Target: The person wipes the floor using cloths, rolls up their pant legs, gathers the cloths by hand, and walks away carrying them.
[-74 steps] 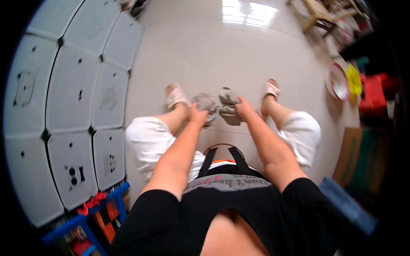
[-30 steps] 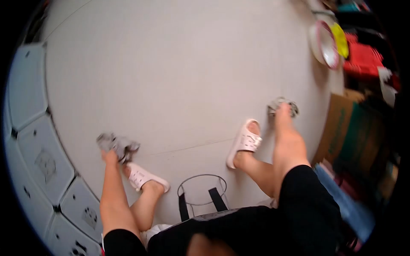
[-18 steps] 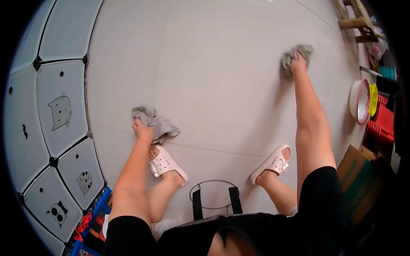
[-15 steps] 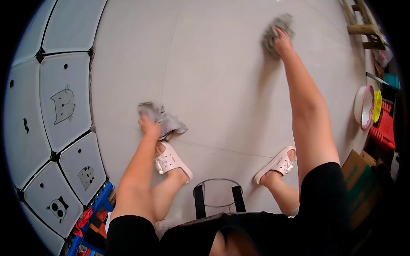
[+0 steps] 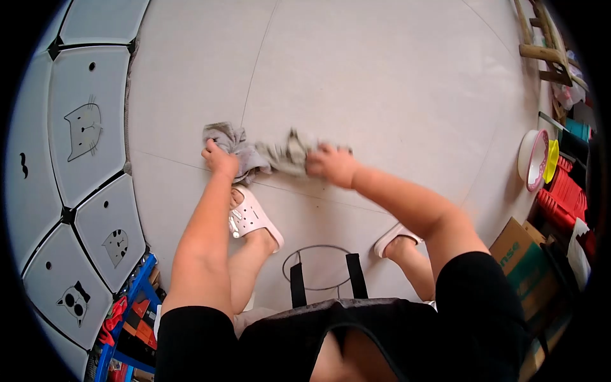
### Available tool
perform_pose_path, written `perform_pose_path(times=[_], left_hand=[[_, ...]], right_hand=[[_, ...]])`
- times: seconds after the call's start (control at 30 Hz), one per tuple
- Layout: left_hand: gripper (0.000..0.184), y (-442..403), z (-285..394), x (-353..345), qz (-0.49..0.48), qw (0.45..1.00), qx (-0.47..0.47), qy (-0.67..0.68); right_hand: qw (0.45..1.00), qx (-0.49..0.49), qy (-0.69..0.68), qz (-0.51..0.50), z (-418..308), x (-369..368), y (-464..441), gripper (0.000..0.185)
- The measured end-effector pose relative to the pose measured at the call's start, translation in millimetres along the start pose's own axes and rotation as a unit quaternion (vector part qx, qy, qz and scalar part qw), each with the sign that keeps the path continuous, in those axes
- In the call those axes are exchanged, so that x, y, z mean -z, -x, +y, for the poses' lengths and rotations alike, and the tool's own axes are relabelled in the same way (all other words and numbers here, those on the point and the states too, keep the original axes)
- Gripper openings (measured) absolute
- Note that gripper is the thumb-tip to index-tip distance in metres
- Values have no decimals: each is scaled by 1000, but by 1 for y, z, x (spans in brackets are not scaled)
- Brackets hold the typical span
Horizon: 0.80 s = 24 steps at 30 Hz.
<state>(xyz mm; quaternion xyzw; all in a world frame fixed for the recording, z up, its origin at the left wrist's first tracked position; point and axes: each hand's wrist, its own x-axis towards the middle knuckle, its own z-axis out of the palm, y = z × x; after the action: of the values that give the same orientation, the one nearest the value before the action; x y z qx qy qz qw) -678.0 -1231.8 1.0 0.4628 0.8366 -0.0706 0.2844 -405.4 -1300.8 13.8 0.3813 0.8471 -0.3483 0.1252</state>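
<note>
The left hand (image 5: 221, 160) grips the crumpled gray cloth (image 5: 247, 155) on the floor (image 5: 382, 76); just beside it, the greenish cloth (image 5: 284, 155) is bunched in the blurred right hand (image 5: 332, 165). Both look light, limp and soft, probably best held by a thick gathered fold.

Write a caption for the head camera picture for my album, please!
Left hand on a grey cloth, right hand on a greenish cloth, close together on the pale floor.
</note>
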Motion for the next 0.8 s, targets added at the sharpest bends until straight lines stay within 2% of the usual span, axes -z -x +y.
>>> perform_pose_path(times=[0.1, 0.17, 0.23, 0.3, 0.33, 0.37, 0.4, 0.47, 0.53, 0.57, 0.63, 0.67, 0.73, 0.8], left_hand=[[65, -9, -3, -4, 16, 1000, -8, 8], [65, -10, -7, -7, 20, 1000, -7, 1], [65, -8, -7, -5, 16, 1000, -10, -8], [65, -15, -7, -7, 30, 999, -26, -8], [65, -17, -13, -10, 37, 999, -34, -14], [65, -17, -18, -10, 30, 999, -32, -22], [66, -20, -19, -10, 33, 998, -43, -14], [67, -19, -19, -10, 39, 998, -58, -4], [66, -16, -18, -10, 53, 996, -68, -6], [66, -11, -18, -9, 53, 996, -70, -7], [61, -2, -14, -9, 43, 990, -133, -32], [61, 4, -10, -13, 44, 989, -135, -32], [55, 26, 0, -27, 47, 957, -277, -77], [56, 57, 13, -45, 35, 936, -333, -109]], right_hand=[[998, 39, -30, -49, -29, -34, 39, 32], [987, 0, -161, -18, -41, -55, 56, 30], [965, -25, -241, 101, -37, -46, 69, 40], [911, -32, -316, 262, -17, -18, 82, 46], [898, -64, -363, 241, -4, 12, 95, 49], [863, -105, -396, 295, 9, 20, 108, 50], [853, -132, -339, 375, 28, 20, 120, 52], [818, -202, -381, 380, 73, 25, 143, 55], [813, -324, -260, 407, 109, 12, 155, 56], [812, -325, -261, 409, 122, -1, 152, 56], [821, -431, -146, 345, 135, -23, 146, 57], [820, -433, -146, 346, 134, -30, 144, 57], [850, -426, -110, 290, 107, -31, 124, 58], [881, -374, -110, 268, 78, -46, 117, 59]])
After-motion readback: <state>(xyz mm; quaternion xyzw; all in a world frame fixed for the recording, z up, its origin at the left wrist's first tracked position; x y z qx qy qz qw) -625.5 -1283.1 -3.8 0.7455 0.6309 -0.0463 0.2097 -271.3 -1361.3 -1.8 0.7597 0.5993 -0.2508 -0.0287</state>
